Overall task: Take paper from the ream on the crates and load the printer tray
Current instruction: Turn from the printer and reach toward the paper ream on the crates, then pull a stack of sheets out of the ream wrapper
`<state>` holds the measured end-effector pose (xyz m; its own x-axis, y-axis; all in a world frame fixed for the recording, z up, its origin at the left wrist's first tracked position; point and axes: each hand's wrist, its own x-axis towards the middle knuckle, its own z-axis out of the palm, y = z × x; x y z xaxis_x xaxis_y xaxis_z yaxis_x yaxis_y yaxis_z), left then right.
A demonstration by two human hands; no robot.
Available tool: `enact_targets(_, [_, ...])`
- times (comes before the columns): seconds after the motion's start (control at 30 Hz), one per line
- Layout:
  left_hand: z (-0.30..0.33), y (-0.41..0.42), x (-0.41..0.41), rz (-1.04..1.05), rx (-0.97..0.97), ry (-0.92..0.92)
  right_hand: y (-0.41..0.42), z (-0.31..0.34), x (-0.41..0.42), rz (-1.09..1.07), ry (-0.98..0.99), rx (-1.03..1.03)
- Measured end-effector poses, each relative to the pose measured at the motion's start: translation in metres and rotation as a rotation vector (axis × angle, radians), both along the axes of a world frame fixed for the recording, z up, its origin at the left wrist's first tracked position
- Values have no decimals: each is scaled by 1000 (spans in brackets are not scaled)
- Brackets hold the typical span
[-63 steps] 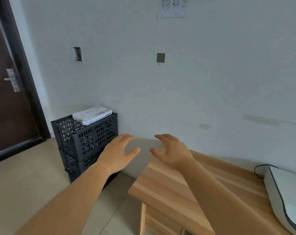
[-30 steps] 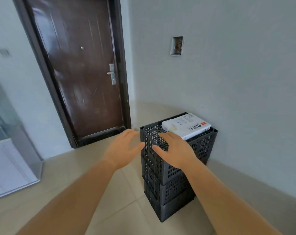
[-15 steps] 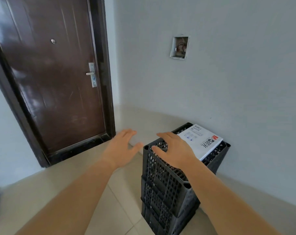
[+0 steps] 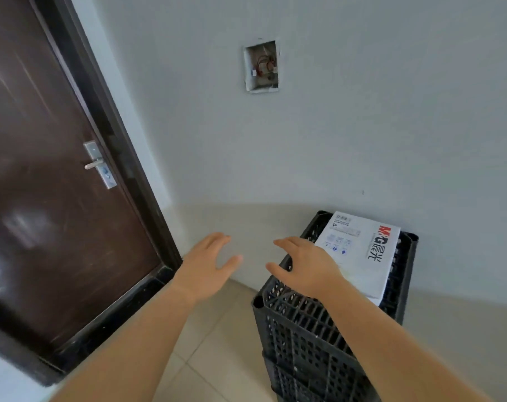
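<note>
A white wrapped paper ream [image 4: 362, 253] with red and black lettering lies flat on top of a stack of black slotted plastic crates [image 4: 313, 340] against the wall at the lower right. My right hand [image 4: 304, 268] hovers with spread fingers over the near left edge of the top crate, just left of the ream, and holds nothing. To the left of the crates my left hand [image 4: 208, 265] is out over the floor, fingers apart and empty. No printer or tray is in view.
A dark brown door [image 4: 43, 198] with a metal handle [image 4: 97, 165] fills the left side. An open wall box with loose wires [image 4: 261, 66] sits in the grey wall above. Beige floor tiles [image 4: 217, 343] run between door and crates.
The view has swung from the wooden table and printer to the crates and come closer. Both hands have stayed out in front, open, and the right one now reaches the top crate beside the ream.
</note>
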<state>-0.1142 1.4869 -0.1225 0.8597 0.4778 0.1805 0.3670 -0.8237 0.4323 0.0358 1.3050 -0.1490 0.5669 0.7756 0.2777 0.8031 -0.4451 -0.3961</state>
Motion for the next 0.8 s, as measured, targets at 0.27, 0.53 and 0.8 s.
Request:
enact_targets(0.27, [-22,17,118,-287,11,39,-24,-9,71,-317,70,-125])
enact_targets(0.53, [-63,15,205,-601,-34,68,-39,-28,81,-606,137,-227])
enact_targets(0.8, [-100,5,235,-824,-146,103,-26,-44,66,-786,209,-269])
